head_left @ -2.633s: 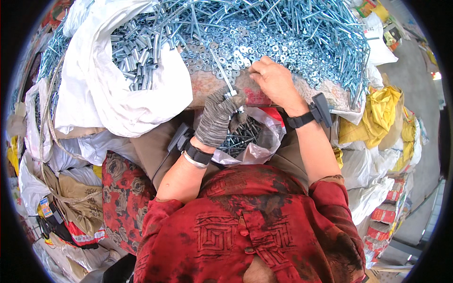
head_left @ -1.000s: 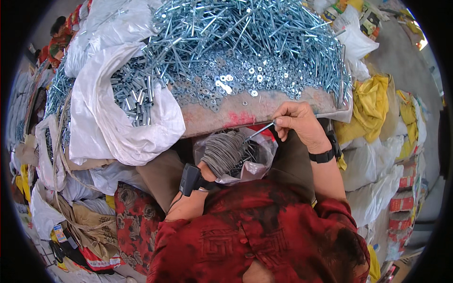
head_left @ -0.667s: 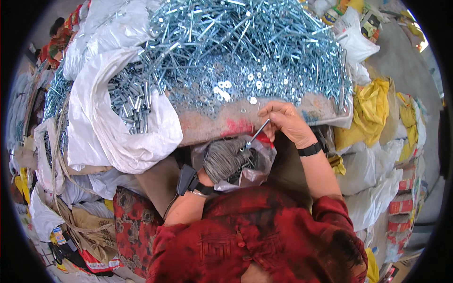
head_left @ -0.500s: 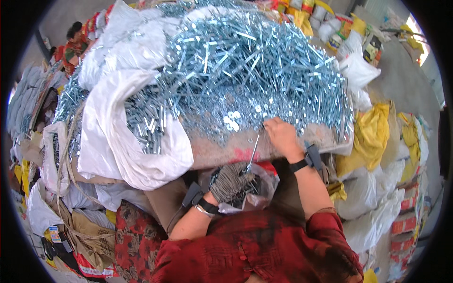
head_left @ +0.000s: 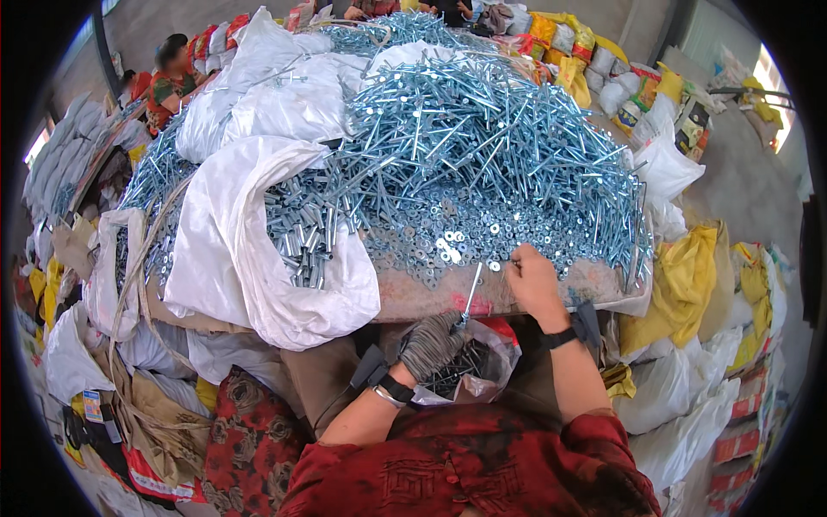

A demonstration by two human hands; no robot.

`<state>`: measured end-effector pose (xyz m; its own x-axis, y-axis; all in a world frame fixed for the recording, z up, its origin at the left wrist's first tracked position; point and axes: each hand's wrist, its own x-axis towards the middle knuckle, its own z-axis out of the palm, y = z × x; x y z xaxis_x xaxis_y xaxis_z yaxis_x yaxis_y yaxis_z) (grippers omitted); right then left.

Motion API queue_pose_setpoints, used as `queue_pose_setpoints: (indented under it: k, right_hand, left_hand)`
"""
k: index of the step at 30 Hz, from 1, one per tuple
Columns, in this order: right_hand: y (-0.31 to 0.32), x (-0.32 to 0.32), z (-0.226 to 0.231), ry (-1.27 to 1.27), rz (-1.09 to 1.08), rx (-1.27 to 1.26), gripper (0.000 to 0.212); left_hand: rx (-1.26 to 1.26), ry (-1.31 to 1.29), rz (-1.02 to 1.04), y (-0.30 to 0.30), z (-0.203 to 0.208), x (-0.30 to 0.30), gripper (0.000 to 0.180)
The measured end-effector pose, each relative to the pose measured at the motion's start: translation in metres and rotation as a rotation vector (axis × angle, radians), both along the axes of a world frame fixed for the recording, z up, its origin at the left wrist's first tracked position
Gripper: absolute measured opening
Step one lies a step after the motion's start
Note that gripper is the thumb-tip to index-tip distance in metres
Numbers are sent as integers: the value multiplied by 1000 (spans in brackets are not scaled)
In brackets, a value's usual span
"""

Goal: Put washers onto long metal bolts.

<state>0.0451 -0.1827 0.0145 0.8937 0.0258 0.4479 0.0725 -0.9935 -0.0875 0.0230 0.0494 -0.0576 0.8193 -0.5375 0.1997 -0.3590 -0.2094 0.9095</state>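
My left hand point(head_left: 431, 346), in a grey striped glove, is closed round the lower end of a thin silver bolt point(head_left: 473, 289), whose shank sticks up and leans slightly right. Below that hand a clear plastic bag point(head_left: 502, 358) sits at my lap with dark metal pieces inside. My right hand point(head_left: 536, 284), bare, has its fingers pinched together at the table's near edge, beside loose flat washers point(head_left: 450, 245). Anything between those fingertips is hidden. Behind the washers rises a big heap of long silver bolts point(head_left: 491, 129).
A white sack point(head_left: 202, 258) lies open on the table at left, with short metal sleeves point(head_left: 308, 254) spilling in its mouth. Yellow sacks point(head_left: 676, 289) and white sacks point(head_left: 689, 388) are stacked at right. Another person point(head_left: 168, 86) is at the far left.
The whole scene has shifted lower and right in view. My left hand still grips the upright bolt. The right hand stays by the washers, its fingers now drawn in closer to the table's edge.
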Motion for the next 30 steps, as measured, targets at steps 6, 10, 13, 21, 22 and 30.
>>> queue_pose_setpoints:
  k: [6,10,13,21,22,30]
  right_hand:
    - [2,-46,43,449,267,1311,16]
    - [0,-55,47,432,272,1131,14]
    - [-1,-57,47,425,287,1098,14]
    - [4,-74,57,426,314,1274,14]
    - [8,-75,55,420,326,1383,14]
    - [64,-69,5,460,267,1460,15]
  left_hand:
    - [290,-161,-85,2,26,-10,31]
    - [373,-289,-128,4,31,-14,35]
    - [414,-314,-138,6,34,-14,35]
    - [286,-309,-58,6,41,-19,32]
    - [228,-277,-19,6,39,-20,30]
    - [-96,-62,-75,4,45,-19,25]
